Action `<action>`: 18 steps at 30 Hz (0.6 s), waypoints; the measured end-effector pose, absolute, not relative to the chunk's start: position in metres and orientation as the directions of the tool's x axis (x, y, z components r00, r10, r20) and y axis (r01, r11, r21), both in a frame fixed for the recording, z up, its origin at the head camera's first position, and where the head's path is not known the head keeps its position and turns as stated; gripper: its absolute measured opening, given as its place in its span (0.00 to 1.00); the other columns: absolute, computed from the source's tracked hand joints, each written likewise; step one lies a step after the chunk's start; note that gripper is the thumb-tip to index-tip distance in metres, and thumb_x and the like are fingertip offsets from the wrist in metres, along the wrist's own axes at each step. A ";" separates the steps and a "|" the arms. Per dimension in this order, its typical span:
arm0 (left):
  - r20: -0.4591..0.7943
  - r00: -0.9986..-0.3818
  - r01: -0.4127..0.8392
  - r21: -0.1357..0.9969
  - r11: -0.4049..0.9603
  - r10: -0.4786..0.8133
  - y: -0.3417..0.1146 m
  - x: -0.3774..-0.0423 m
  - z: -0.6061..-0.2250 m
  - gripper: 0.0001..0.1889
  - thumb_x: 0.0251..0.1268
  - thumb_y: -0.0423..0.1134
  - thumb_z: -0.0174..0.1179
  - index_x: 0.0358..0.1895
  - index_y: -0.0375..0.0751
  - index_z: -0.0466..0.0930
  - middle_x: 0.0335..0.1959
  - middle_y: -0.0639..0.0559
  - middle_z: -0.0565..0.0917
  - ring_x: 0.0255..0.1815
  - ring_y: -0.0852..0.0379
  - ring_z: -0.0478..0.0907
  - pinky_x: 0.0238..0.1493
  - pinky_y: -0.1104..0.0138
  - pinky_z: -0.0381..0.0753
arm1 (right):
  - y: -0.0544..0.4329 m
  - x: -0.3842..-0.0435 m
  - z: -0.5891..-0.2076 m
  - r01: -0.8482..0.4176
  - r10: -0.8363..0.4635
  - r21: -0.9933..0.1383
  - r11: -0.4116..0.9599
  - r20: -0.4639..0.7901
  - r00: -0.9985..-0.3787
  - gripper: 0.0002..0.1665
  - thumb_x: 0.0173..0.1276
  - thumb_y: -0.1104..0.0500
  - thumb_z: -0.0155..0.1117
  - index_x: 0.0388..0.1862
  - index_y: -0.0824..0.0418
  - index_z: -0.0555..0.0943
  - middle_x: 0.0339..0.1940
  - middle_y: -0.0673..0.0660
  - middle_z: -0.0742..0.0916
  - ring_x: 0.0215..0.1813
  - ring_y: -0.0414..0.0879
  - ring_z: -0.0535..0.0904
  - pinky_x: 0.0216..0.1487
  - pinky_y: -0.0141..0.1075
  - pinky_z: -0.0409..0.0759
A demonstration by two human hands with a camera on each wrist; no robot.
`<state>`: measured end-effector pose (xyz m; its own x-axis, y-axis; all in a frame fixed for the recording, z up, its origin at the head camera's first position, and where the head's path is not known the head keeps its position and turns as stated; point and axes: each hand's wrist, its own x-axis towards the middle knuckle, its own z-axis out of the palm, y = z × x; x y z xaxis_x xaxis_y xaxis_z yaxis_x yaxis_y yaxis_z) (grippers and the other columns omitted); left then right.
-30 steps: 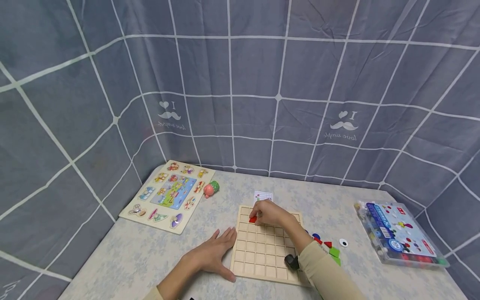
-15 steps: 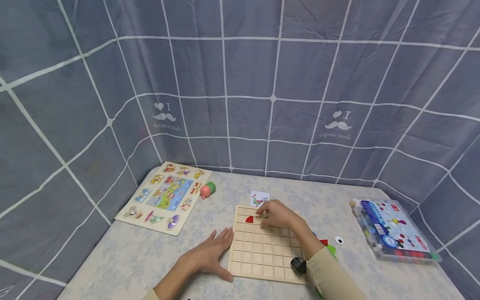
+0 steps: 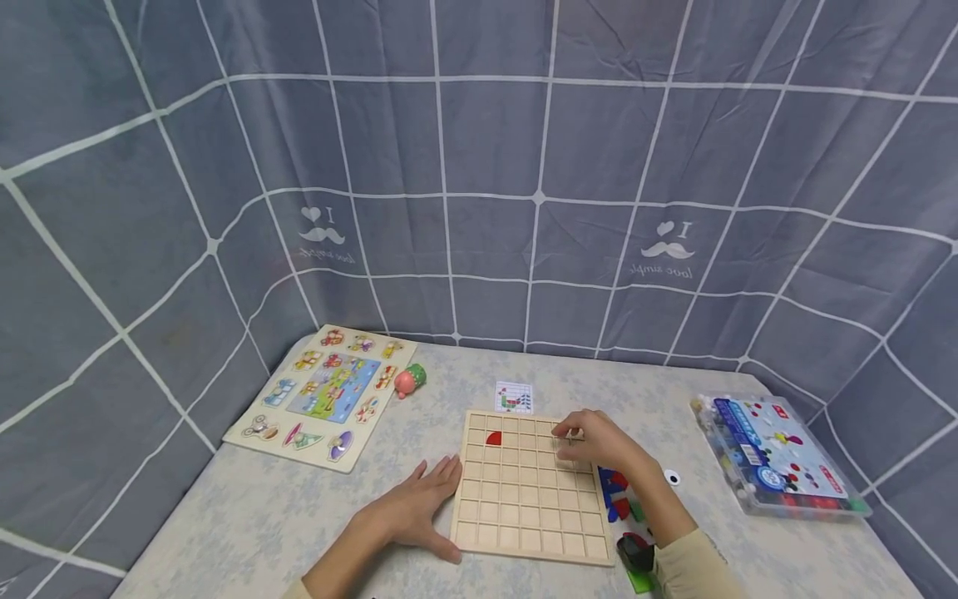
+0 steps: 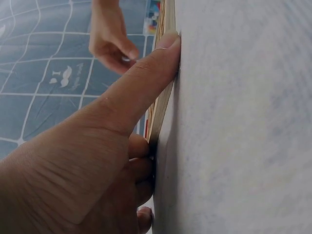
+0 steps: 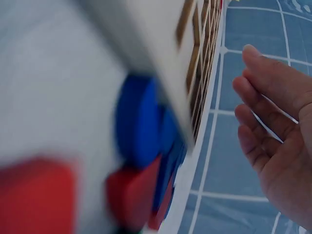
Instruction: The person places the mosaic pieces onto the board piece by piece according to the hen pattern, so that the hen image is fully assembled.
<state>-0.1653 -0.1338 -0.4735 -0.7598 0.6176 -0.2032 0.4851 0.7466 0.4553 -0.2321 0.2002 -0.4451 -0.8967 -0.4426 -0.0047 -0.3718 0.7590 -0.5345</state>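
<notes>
A wooden grid board [image 3: 516, 499] lies on the table with a red quarter-circle piece [image 3: 495, 438] in one of its upper-left squares. My left hand [image 3: 412, 509] rests along the board's left edge, fingers extended; in the left wrist view its thumb [image 4: 146, 73] touches the board's side. Over the board's upper right part hovers my right hand [image 3: 599, 443], its fingers loosely bent around nothing. The right wrist view shows this hand [image 5: 282, 122] without any piece. Beside the board's right edge lie blue pieces [image 5: 136, 122] and red pieces [image 5: 36, 195], partly hidden by my forearm.
Behind the board lies a small printed pattern card [image 3: 514, 398]. A picture peg puzzle [image 3: 288, 453] and a pink-green toy [image 3: 409, 381] are at left. At right are a white eye disc [image 3: 672, 477] and a clear plastic case [image 3: 778, 457]. A grey curtain [image 3: 494, 216] hangs behind.
My right hand has let go of the red quarter-circle, leaving it in the board, and has moved right toward the loose pieces. The left hand keeps its place on the board's edge.
</notes>
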 end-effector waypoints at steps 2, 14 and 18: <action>-0.201 -0.758 0.488 0.454 0.745 0.620 -0.133 -0.165 -0.473 0.66 0.38 0.69 0.71 0.76 0.33 0.51 0.79 0.41 0.51 0.81 0.46 0.47 0.79 0.46 0.46 | 0.208 -0.228 -0.445 -0.365 -0.429 -0.527 0.768 0.001 -0.903 0.17 0.58 0.57 0.73 0.46 0.61 0.86 0.42 0.53 0.88 0.44 0.48 0.78 0.39 0.35 0.80; -0.218 -0.760 0.471 0.464 0.750 0.612 -0.133 -0.167 -0.476 0.66 0.37 0.70 0.71 0.77 0.34 0.49 0.80 0.42 0.50 0.81 0.47 0.45 0.80 0.46 0.43 | 0.257 -0.209 -0.437 -0.249 -0.284 -0.509 0.824 0.008 -0.959 0.18 0.58 0.56 0.73 0.47 0.59 0.86 0.42 0.51 0.88 0.45 0.47 0.77 0.47 0.44 0.81; -0.224 -0.758 0.461 0.481 0.746 0.613 -0.134 -0.167 -0.476 0.66 0.38 0.70 0.71 0.77 0.34 0.49 0.80 0.42 0.49 0.81 0.47 0.45 0.80 0.46 0.42 | 0.273 -0.203 -0.436 -0.199 -0.243 -0.518 0.832 -0.018 -0.970 0.19 0.58 0.55 0.74 0.48 0.60 0.86 0.42 0.52 0.88 0.46 0.48 0.78 0.48 0.43 0.81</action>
